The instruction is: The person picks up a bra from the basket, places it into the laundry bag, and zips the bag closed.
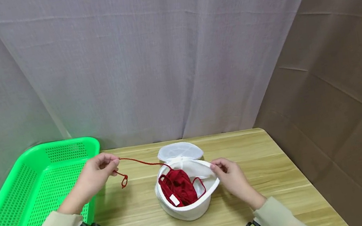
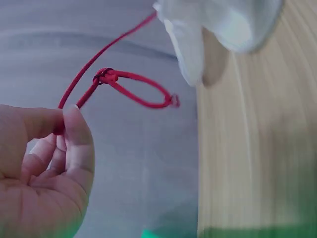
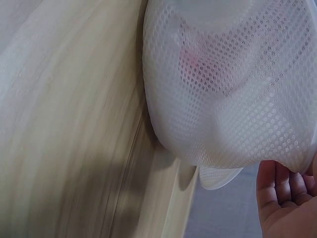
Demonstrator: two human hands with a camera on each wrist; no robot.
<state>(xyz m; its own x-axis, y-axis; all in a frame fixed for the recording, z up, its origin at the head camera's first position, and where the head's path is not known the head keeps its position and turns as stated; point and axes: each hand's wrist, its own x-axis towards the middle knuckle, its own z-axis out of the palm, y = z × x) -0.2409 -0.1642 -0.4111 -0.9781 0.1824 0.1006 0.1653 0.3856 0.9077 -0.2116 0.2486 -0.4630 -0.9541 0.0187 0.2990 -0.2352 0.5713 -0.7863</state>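
A white mesh laundry bag (image 1: 191, 211) stands on the table with its round lid (image 1: 180, 151) folded back toward the curtain. Inside lies a bunched dark red garment (image 1: 182, 186) with thin straps and a white label. From it a red cord (image 1: 144, 162) runs left to my left hand (image 1: 99, 170), which pinches it between thumb and fingertips; the cord's looped end (image 2: 141, 89) dangles below. My right hand (image 1: 230, 176) grips the bag's rim at its right side. In the right wrist view the mesh wall (image 3: 223, 109) hides most of the garment, leaving a faint red patch.
A green plastic basket (image 1: 91, 143) with perforated walls stands at the left of the wooden table (image 1: 243, 146). Grey curtain (image 1: 131, 65) hangs behind the table, and brown cloth (image 1: 345, 75) covers the right side.
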